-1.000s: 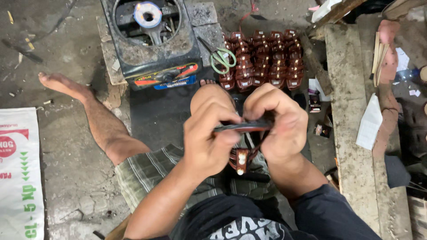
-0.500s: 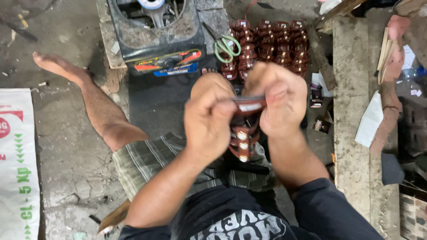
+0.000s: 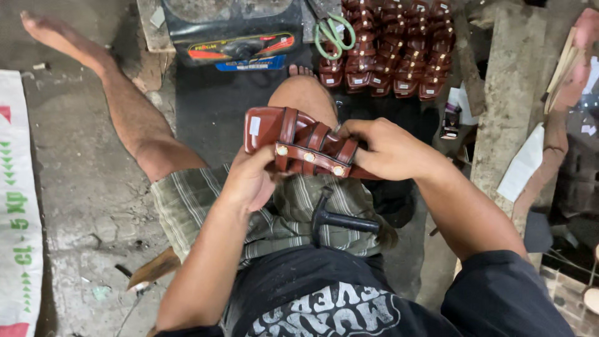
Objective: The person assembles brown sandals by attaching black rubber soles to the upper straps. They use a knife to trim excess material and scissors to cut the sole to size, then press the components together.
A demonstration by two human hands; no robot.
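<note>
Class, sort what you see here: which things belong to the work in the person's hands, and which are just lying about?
In hand:
brown sandal, held by left hand and right hand
hammer on the lap
stacked brown sandals

Lying about:
green scissors
white sack
black box

Setting identified as a small informal footwear workshop, worked at floor level. Bare, stained concrete floor (image 3: pixel 81 206) noted, with the worker seated directly on it. Rows of finished brown strapped sandals (image 3: pixel 393 47) seen stacked ahead, beside green-handled scissors (image 3: pixel 334 31). A black hammer (image 3: pixel 340 219) observed resting on the lap. A dark box-shaped unit with a red and blue label (image 3: pixel 234 37) recorded at top. Rough wooden planks (image 3: pixel 508 93) and paper pieces (image 3: pixel 524 162) seen to the right; a printed woven sack (image 3: pixel 19 206) spread at left.
</note>
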